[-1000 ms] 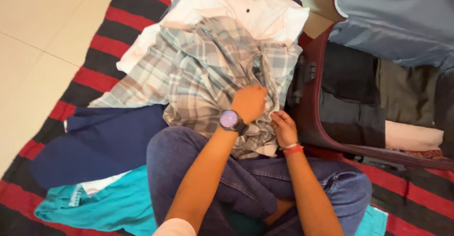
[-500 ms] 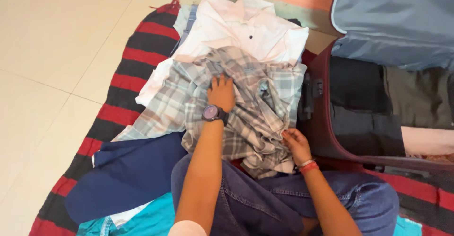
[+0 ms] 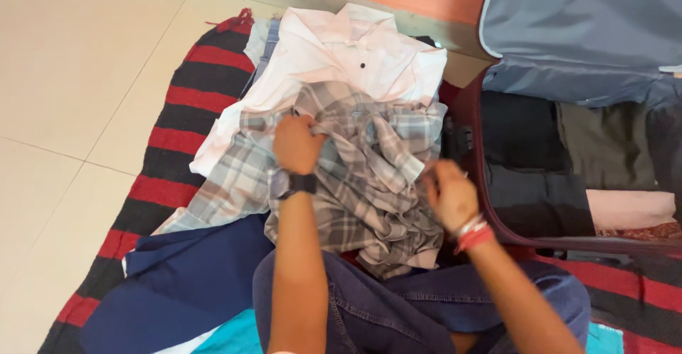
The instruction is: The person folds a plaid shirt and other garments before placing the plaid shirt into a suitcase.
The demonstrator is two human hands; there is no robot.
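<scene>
Both hands' grip holds one crumpled shirt [image 3: 355, 176] — grey-white plaid; bunched.

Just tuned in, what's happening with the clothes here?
A person sits on a red and black striped rug, both hands in a crumpled grey plaid shirt. The left hand grips a bunch of its cloth; the right hand pinches its right edge. A white shirt lies beyond it, and an open suitcase with folded clothes stands to the right.

Left hand [image 3: 297, 143] and right hand [image 3: 450, 194] grip crumpled plaid shirt [image 3: 369, 176] beside open suitcase [image 3: 568, 148].
</scene>
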